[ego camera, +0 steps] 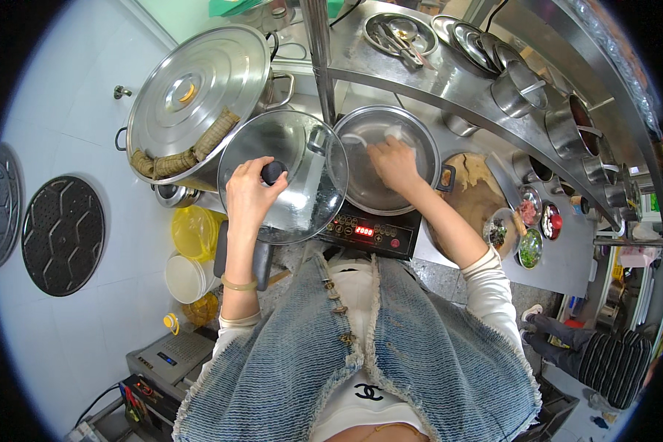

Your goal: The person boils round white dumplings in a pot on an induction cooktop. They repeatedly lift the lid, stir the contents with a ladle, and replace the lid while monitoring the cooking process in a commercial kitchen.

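My left hand (252, 188) pinches the black knob (273, 172) of a glass lid (315, 207). The lid is raised to the left of a wide metal pan (384, 209), slightly overlapping it in view. My right hand (395, 160) reaches over the pan, fingers bent down towards its inside. Beside those fingertips is a small white thing (393, 131); whether I grip it is hidden. Another white, curved thing (356, 139) shows at the pan's left side. Under the pan sits a black induction cooker (364, 229) with a lit red display.
A large lidded stockpot (199, 72) stands left, long leaf-wrapped bundles (215, 135) on its lid. Right are a round chopping board (472, 179), a cleaver (503, 179) and bowls of chopped greens (530, 248) and meat (526, 211). A steel shelf (436, 91) overhangs. Another person (591, 353) is at far right.
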